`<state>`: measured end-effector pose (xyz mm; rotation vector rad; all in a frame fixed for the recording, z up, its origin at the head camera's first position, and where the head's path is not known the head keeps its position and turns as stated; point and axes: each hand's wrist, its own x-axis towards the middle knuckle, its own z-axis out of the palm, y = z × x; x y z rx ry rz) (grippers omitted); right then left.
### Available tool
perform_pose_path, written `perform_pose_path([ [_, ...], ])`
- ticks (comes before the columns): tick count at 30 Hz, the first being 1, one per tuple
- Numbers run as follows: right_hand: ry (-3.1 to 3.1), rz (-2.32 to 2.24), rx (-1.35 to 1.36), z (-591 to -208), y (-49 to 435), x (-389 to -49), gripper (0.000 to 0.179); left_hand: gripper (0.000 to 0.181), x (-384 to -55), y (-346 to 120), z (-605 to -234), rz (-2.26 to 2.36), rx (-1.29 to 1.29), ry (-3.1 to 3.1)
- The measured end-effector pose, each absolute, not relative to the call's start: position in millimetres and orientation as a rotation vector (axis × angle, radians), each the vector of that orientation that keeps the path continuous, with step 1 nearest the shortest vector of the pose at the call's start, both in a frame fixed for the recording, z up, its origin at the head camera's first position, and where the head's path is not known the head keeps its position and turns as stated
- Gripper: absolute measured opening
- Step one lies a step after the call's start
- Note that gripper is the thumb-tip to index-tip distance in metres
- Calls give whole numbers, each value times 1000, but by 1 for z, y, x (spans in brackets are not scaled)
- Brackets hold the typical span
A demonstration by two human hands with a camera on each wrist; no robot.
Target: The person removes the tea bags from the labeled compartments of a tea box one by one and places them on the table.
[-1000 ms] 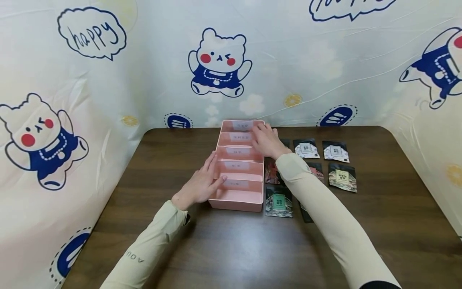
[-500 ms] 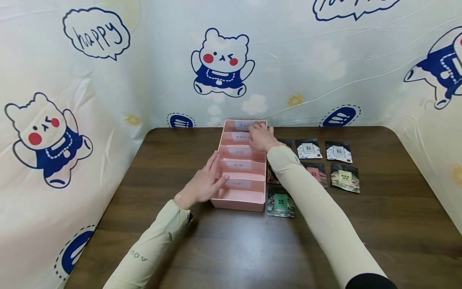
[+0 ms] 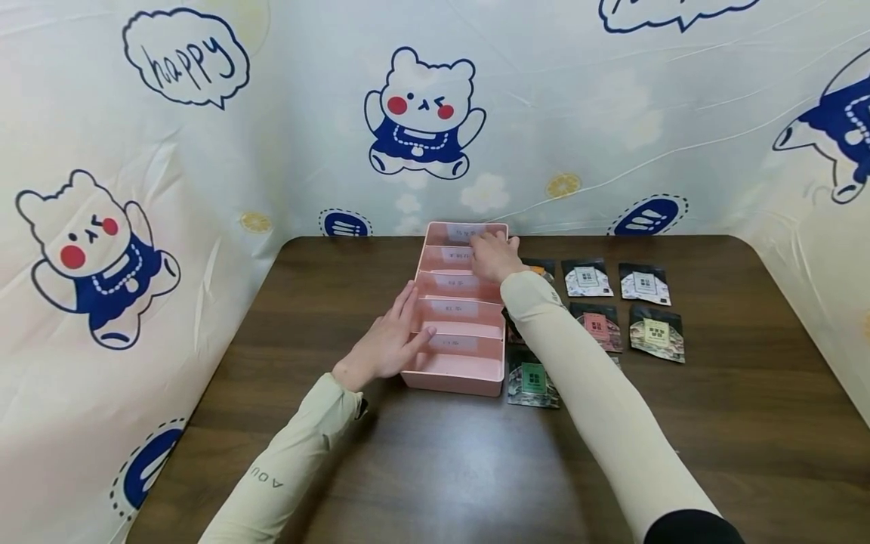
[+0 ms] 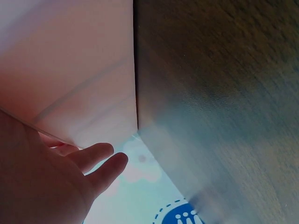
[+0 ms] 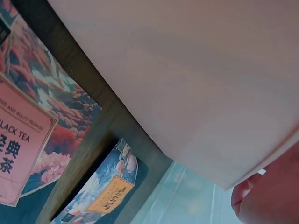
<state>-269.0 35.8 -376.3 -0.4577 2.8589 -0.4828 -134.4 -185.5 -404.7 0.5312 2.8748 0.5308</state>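
Observation:
A pink plastic box (image 3: 454, 387) with several labelled compartments stands on the table, its long side running away from me. Against its left wall lies my left hand (image 3: 384, 344), fingers straight and thumb over the rim. In the left wrist view, two fingers (image 4: 110, 170) of it stretch out beyond the box's wall. My right hand (image 3: 498, 257) bends over the right rim near the far end and grips the box there. Its fingertips reach inside and are partly hidden. The right wrist view shows a bent finger (image 5: 243, 196) at the rim.
Several tea packets lie right of the box: a green-labelled one (image 3: 533, 380), a red-labelled one (image 3: 596, 327), a yellow-labelled one (image 3: 656, 334) and two white-labelled ones. An orange-labelled packet (image 5: 112, 193) is close to the box's wall. A printed curtain (image 3: 530, 113) hangs behind the table (image 3: 340, 295).
My right hand has shifted a little left and farther over the rim, and its fingers bend into the box. The left hand keeps its place. The whole view has drifted slightly.

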Motion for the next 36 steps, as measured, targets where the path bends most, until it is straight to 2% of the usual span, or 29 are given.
perform_pose_path([
  [13,2902,-603,-374,-386,35,-274,28,83,-134,-186,-406,531,546,2885],
  [20,2931,-684,-326,-384,38,-275,15,84,-134,-186,-406,539,540,2877],
  [29,2953,-737,-349,-378,47,-273,16,84,-135,-186,-405,534,554,2885],
  [36,3064,-639,-468,-366,61,-271,19,84,-135,-185,-404,530,544,2875],
])
